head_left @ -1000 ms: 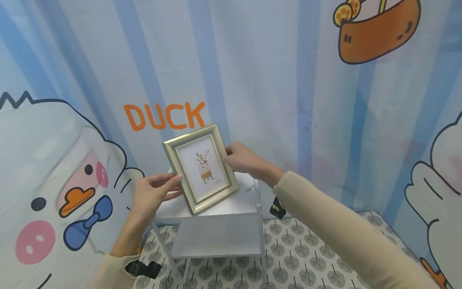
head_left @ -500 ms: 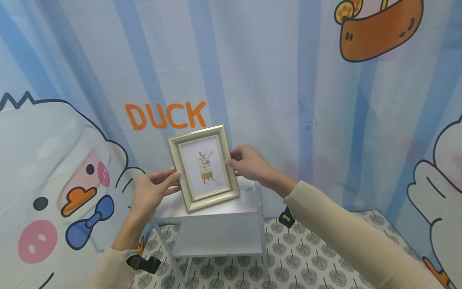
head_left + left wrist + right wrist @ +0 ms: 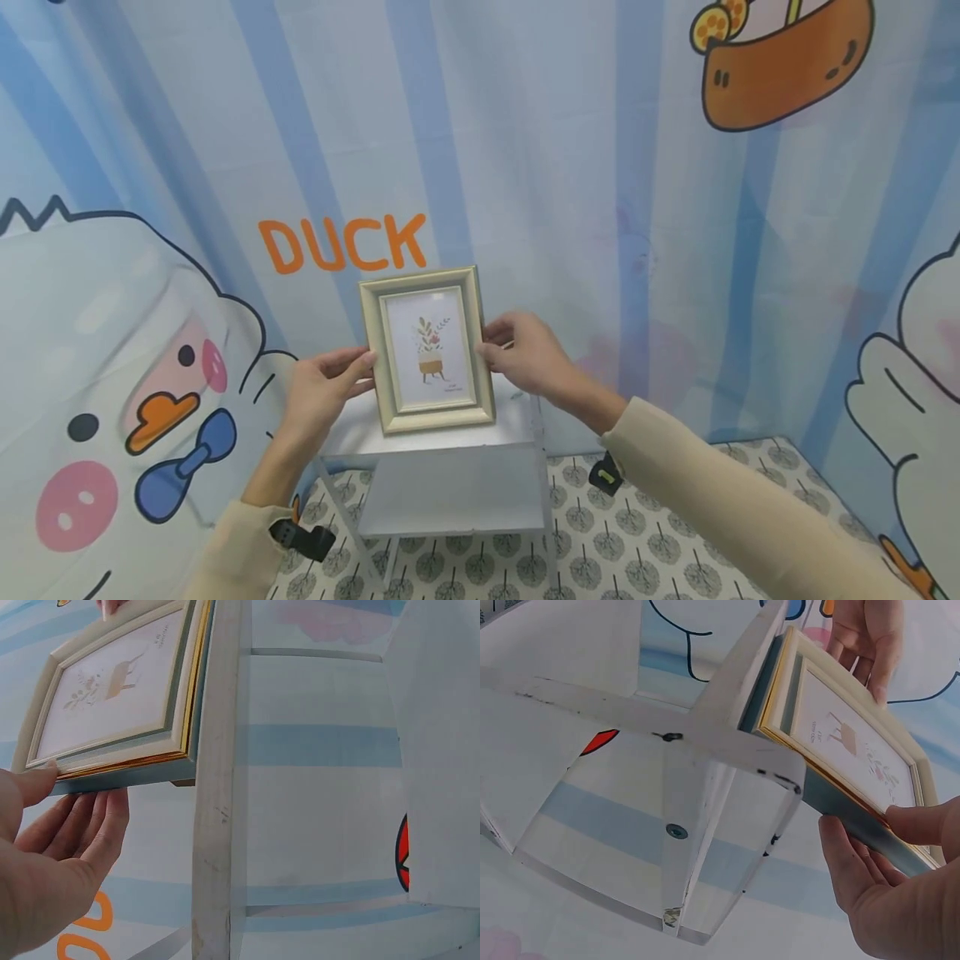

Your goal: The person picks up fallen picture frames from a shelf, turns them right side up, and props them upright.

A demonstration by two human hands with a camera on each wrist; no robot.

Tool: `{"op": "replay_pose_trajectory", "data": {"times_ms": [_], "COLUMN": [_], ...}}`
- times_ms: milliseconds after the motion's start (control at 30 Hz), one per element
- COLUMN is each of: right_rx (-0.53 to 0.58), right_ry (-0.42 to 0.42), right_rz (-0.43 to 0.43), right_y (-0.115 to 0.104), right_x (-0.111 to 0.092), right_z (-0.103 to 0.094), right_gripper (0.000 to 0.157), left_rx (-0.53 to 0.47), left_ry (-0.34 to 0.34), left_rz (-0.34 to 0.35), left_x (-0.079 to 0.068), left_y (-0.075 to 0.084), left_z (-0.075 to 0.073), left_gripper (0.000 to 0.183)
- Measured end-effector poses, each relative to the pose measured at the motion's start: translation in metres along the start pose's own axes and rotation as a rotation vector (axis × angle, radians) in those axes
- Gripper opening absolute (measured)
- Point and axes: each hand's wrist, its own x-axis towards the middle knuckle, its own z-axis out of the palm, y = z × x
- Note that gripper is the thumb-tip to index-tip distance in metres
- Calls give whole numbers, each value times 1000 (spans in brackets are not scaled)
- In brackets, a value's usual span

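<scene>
A pale gold picture frame stands nearly upright over the top of a small white shelf unit, its front facing me. Behind its glass is a print of a potted plant. My left hand pinches its left edge, thumb on the front and fingers behind, as the left wrist view shows with the frame's side. On the opposite edge my right hand grips the same way. In the right wrist view the frame's bottom edge sits right at the shelf's top board.
Below the top is a lower shelf. A curtain with blue stripes, cartoon ducks and orange lettering hangs close behind. The floor has a tree-patterned covering. A small green leaf-like mark shows on the shelf top's right side.
The picture frame has turned from a leftward tilt to nearly upright and shifted slightly right. My right hand has moved right and down with its edge; both hands keep their hold.
</scene>
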Motion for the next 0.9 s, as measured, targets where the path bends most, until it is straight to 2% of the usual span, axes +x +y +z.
{"op": "replay_pose_trajectory", "data": {"times_ms": [433,700,900], "right_rx": [16,15,-32], "right_ry": [33,27,30], "right_rz": [-1,-12,-33], "right_y": [-2,0,2], "right_x": [-7,-5,-6], "right_z": [0,1,-2], "right_gripper": [35,36,36], "left_rx": [64,28,46], "left_ry": [-18,-28,-43], "left_rz": [-14,7,9], "left_x": [2,3,2], "left_y": [1,-1,-2], "left_z": [2,-1,-1], "left_gripper": [55,54,57]}}
